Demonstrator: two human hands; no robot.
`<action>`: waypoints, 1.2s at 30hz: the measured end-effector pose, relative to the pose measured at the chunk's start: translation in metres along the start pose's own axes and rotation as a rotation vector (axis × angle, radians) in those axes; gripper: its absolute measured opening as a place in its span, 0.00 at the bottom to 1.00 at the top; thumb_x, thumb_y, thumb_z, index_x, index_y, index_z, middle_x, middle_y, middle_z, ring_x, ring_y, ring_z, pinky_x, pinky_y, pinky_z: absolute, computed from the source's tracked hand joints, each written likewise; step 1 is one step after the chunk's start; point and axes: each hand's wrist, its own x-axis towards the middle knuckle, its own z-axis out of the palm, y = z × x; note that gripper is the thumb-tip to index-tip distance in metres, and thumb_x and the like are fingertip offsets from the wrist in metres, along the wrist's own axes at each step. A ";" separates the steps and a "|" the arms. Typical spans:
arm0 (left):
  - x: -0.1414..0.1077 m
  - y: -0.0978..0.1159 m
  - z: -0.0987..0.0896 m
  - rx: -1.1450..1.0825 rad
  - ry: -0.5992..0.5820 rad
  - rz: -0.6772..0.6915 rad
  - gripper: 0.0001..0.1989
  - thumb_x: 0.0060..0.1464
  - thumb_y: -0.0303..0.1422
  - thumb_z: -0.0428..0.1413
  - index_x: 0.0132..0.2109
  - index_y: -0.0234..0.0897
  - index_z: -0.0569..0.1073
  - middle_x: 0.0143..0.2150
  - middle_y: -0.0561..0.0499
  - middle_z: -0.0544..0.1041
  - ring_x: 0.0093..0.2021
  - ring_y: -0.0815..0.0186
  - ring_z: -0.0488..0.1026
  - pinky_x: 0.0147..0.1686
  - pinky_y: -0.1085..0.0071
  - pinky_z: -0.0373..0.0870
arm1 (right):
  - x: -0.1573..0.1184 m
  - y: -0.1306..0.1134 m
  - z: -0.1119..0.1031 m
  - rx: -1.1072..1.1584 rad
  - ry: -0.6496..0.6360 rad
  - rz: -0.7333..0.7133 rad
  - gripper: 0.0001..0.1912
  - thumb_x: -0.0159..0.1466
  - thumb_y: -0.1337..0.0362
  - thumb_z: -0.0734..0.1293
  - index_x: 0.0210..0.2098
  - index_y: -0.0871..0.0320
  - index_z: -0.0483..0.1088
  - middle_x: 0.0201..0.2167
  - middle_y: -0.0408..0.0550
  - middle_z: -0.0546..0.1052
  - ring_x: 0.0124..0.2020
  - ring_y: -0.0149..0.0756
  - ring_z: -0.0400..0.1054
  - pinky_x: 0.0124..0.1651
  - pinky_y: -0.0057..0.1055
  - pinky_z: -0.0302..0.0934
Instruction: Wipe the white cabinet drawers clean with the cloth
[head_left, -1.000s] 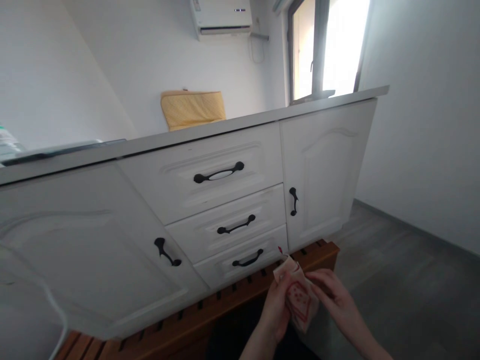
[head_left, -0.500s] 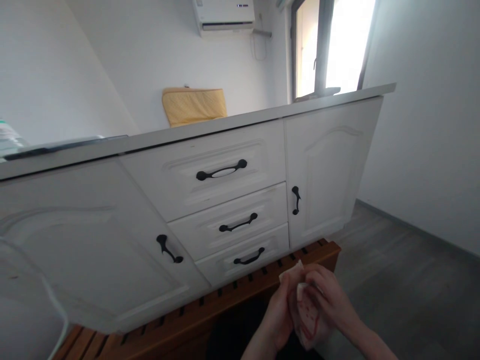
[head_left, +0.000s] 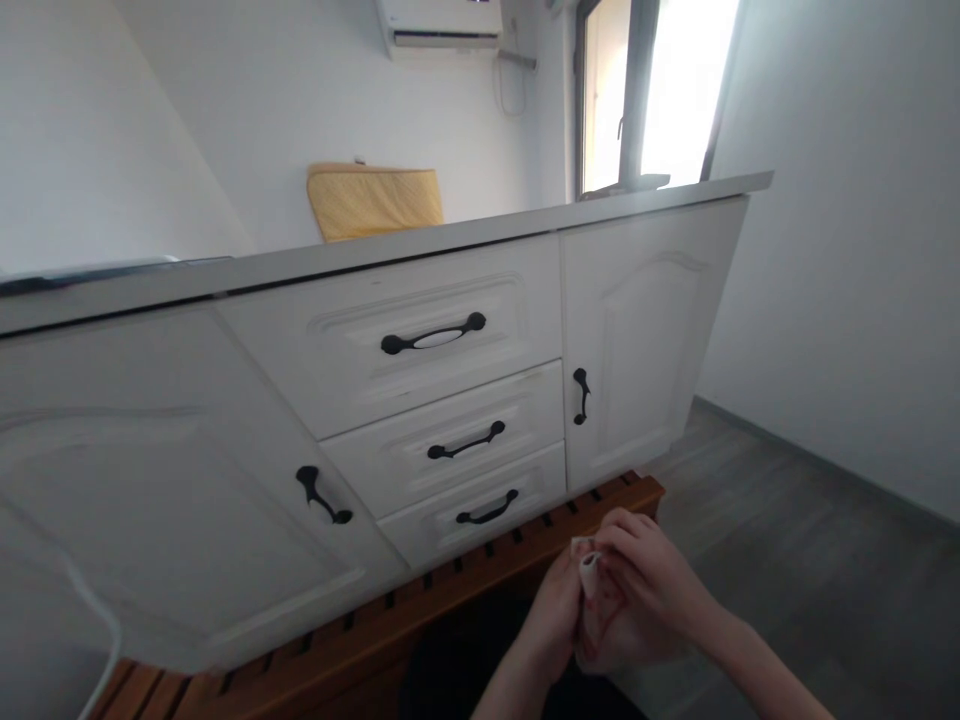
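Note:
A thin white bag with red print (head_left: 604,625) hangs between my two hands, low and right of centre in the head view. My left hand (head_left: 551,610) is closed round its left side near the top. Above and to the right, my right hand (head_left: 649,565) pinches the bag's upper edge, its fingers bent over it. A folded or rolled bit of the bag stands up between the hands. Whether the bag holds anything is too blurred to tell.
A slatted wooden bench (head_left: 450,600) runs in front of white cabinets (head_left: 450,385) with black handles. On the countertop (head_left: 517,225) lies a dark flat object at the left. Behind it rises a yellow-covered chair back (head_left: 379,203). Grey floor (head_left: 780,560) shows at the right.
The white flap at the top of the bag now shows less and looks folded between the fingers. My right hand has shifted slightly up over the bag. The view has moved a little.

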 end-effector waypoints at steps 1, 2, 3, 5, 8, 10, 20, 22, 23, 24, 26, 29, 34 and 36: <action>-0.001 -0.001 0.001 -0.050 -0.005 0.013 0.25 0.63 0.54 0.57 0.48 0.35 0.77 0.47 0.47 0.79 0.50 0.57 0.73 0.55 0.61 0.66 | 0.001 0.002 0.003 -0.012 0.034 0.034 0.10 0.73 0.62 0.57 0.39 0.54 0.68 0.43 0.50 0.71 0.46 0.43 0.65 0.49 0.42 0.58; -0.003 -0.001 0.002 -0.074 -0.021 0.032 0.24 0.64 0.53 0.56 0.49 0.35 0.77 0.49 0.46 0.78 0.52 0.56 0.73 0.57 0.60 0.65 | 0.001 0.004 0.006 -0.013 0.061 0.049 0.09 0.73 0.62 0.58 0.39 0.54 0.68 0.47 0.52 0.71 0.50 0.44 0.64 0.52 0.43 0.58; -0.004 0.000 0.002 -0.076 -0.037 0.047 0.24 0.65 0.53 0.56 0.51 0.35 0.76 0.51 0.45 0.78 0.53 0.56 0.72 0.59 0.59 0.65 | 0.001 0.006 0.007 -0.003 0.074 0.045 0.08 0.73 0.62 0.59 0.40 0.54 0.67 0.53 0.53 0.69 0.54 0.46 0.62 0.55 0.44 0.57; -0.006 0.003 0.002 -0.059 -0.057 0.051 0.25 0.66 0.53 0.56 0.54 0.35 0.76 0.55 0.44 0.76 0.58 0.54 0.70 0.62 0.57 0.62 | 0.000 0.009 0.009 0.039 0.067 0.009 0.07 0.72 0.62 0.59 0.42 0.55 0.67 0.60 0.55 0.66 0.61 0.47 0.58 0.62 0.47 0.54; -0.008 0.007 0.001 -0.075 -0.066 0.036 0.28 0.63 0.54 0.59 0.56 0.35 0.75 0.56 0.43 0.76 0.60 0.53 0.69 0.65 0.57 0.60 | 0.002 0.011 0.009 0.092 0.025 0.007 0.08 0.72 0.59 0.58 0.40 0.56 0.64 0.47 0.53 0.72 0.51 0.45 0.65 0.57 0.45 0.57; -0.008 0.005 0.000 -0.100 -0.064 0.010 0.29 0.63 0.55 0.58 0.55 0.34 0.76 0.55 0.41 0.77 0.59 0.51 0.70 0.65 0.55 0.59 | 0.004 0.011 0.008 0.095 0.000 0.065 0.13 0.72 0.54 0.59 0.35 0.55 0.61 0.35 0.48 0.71 0.40 0.42 0.66 0.46 0.40 0.58; -0.031 -0.004 -0.010 -0.081 -0.231 0.067 0.38 0.50 0.42 0.72 0.63 0.38 0.68 0.61 0.40 0.74 0.62 0.46 0.68 0.62 0.54 0.63 | 0.004 0.002 0.011 0.062 -0.156 0.199 0.11 0.68 0.55 0.65 0.36 0.55 0.63 0.32 0.43 0.72 0.34 0.37 0.65 0.37 0.32 0.51; -0.033 -0.003 -0.013 -0.036 -0.152 0.089 0.39 0.48 0.37 0.73 0.64 0.41 0.66 0.61 0.42 0.73 0.62 0.47 0.69 0.62 0.54 0.64 | 0.003 0.002 0.010 0.122 -0.150 0.204 0.10 0.68 0.56 0.64 0.36 0.55 0.64 0.32 0.43 0.73 0.34 0.36 0.66 0.37 0.31 0.53; -0.034 -0.004 -0.015 -0.030 -0.140 0.096 0.40 0.47 0.37 0.73 0.64 0.41 0.65 0.62 0.43 0.73 0.62 0.47 0.69 0.62 0.53 0.64 | 0.003 0.003 0.010 0.162 -0.136 0.201 0.10 0.68 0.57 0.64 0.35 0.55 0.64 0.32 0.43 0.72 0.34 0.36 0.66 0.37 0.31 0.53; -0.034 -0.006 -0.016 -0.025 -0.157 0.093 0.42 0.46 0.37 0.74 0.64 0.42 0.65 0.62 0.42 0.72 0.63 0.46 0.68 0.62 0.52 0.64 | 0.002 0.004 0.009 0.202 -0.119 0.198 0.09 0.68 0.57 0.64 0.35 0.55 0.64 0.32 0.42 0.72 0.34 0.35 0.66 0.37 0.31 0.54; -0.033 -0.012 -0.019 0.015 -0.222 0.055 0.43 0.43 0.40 0.74 0.64 0.39 0.67 0.62 0.40 0.73 0.63 0.44 0.68 0.62 0.52 0.65 | 0.001 0.007 0.008 0.269 -0.083 0.195 0.10 0.68 0.57 0.65 0.35 0.55 0.64 0.31 0.41 0.71 0.33 0.34 0.65 0.37 0.30 0.55; -0.030 -0.020 -0.018 0.062 -0.174 -0.006 0.39 0.42 0.46 0.74 0.58 0.33 0.74 0.55 0.38 0.78 0.58 0.42 0.73 0.56 0.55 0.68 | 0.006 0.017 0.006 0.349 -0.036 0.174 0.11 0.67 0.55 0.67 0.34 0.55 0.66 0.31 0.41 0.70 0.33 0.34 0.64 0.37 0.30 0.56; -0.019 -0.011 -0.004 -0.091 -0.001 -0.011 0.37 0.42 0.45 0.75 0.56 0.31 0.74 0.52 0.38 0.79 0.51 0.50 0.76 0.50 0.62 0.71 | 0.015 0.051 0.015 0.854 0.400 0.478 0.30 0.55 0.34 0.70 0.40 0.52 0.70 0.33 0.43 0.72 0.35 0.38 0.67 0.42 0.35 0.64; -0.013 -0.007 0.002 -0.180 0.056 -0.027 0.36 0.42 0.44 0.75 0.54 0.31 0.74 0.51 0.37 0.79 0.50 0.52 0.77 0.49 0.64 0.71 | 0.004 0.059 0.037 1.025 0.454 0.625 0.37 0.52 0.26 0.65 0.39 0.52 0.71 0.32 0.46 0.73 0.34 0.42 0.70 0.43 0.41 0.67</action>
